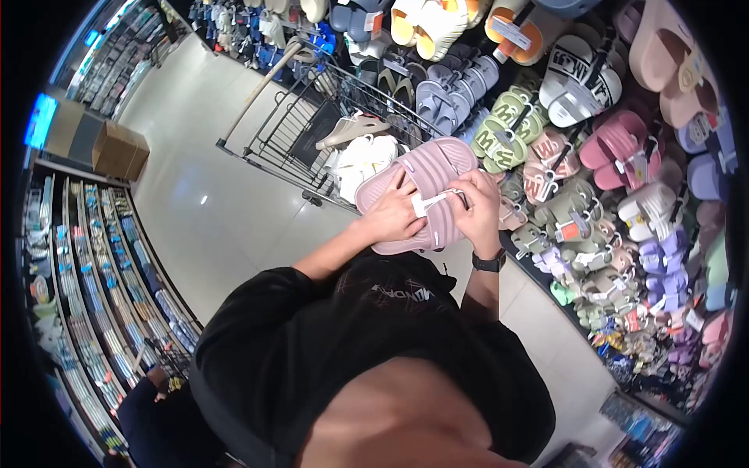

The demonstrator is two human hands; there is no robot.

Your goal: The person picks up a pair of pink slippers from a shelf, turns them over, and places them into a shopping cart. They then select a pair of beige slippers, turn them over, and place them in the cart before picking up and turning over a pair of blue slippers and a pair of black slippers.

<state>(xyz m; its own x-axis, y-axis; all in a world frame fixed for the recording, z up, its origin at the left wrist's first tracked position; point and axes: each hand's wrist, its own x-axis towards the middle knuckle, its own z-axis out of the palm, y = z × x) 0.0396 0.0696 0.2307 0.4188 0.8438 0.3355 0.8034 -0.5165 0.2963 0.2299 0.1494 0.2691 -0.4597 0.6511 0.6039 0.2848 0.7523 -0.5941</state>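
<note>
Nearest is the wearer's black shirt, its chest lettering creased and only partly legible. Just beyond it, the pair of pink slippers is held up in front of the body, above the floor. The two lie side by side, long axes slanting from lower left to upper right, the longer bare ends of the footbeds toward the left. The left hand grips them, spread over the footbeds, some fingertips hidden at the strap; the right hand, wearing a dark watch, pinches the white hanger and covers the lower slipper's right end. Behind stands a cart, partly blocked by the slippers. Farther off, racked sandals crowd the right; the outermost are cut off by the dark lens edge.
</note>
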